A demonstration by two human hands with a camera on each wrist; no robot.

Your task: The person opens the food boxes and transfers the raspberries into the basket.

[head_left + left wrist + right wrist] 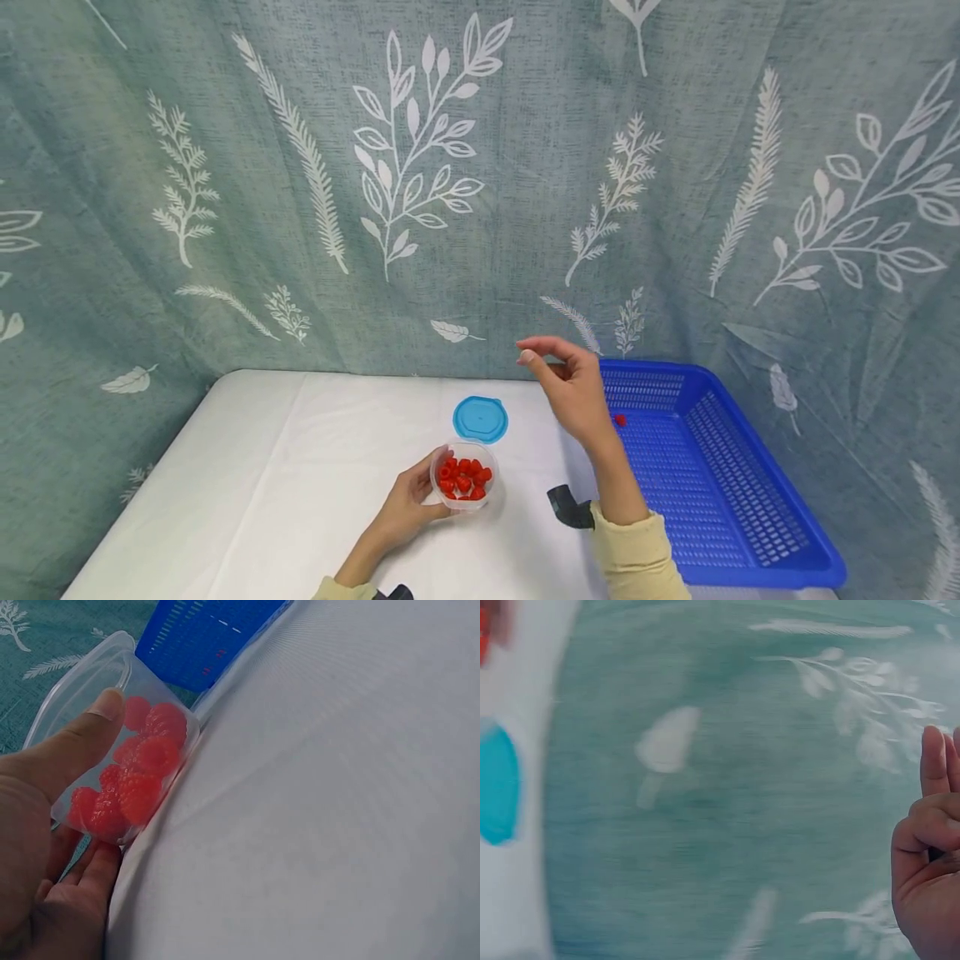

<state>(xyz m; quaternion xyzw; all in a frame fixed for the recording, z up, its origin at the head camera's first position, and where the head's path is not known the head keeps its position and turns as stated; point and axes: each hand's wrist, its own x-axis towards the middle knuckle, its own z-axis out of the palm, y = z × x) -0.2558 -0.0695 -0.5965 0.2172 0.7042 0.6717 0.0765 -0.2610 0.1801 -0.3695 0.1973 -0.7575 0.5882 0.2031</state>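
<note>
My left hand [408, 504] grips a clear plastic container [79, 694] from its left side on the white table, thumb on the near wall and fingers on the far side. Red raspberries [463, 482] fill its lower part, several of them visible through the wall in the left wrist view. Just behind the container lies a round blue lid [480, 419], flat on the cloth. Up in the air right of the lid, my right hand [573, 387] is bent at the wrist, its fingers loosely curved and nothing between thumb and forefinger.
A blue slotted plastic basket [780, 575] stands on the right, beyond my right forearm. One small red raspberry [620, 420] lies inside, near its far left corner. White cloth [262, 475] covers the table, and a green leaf-patterned curtain [525, 208] hangs behind.
</note>
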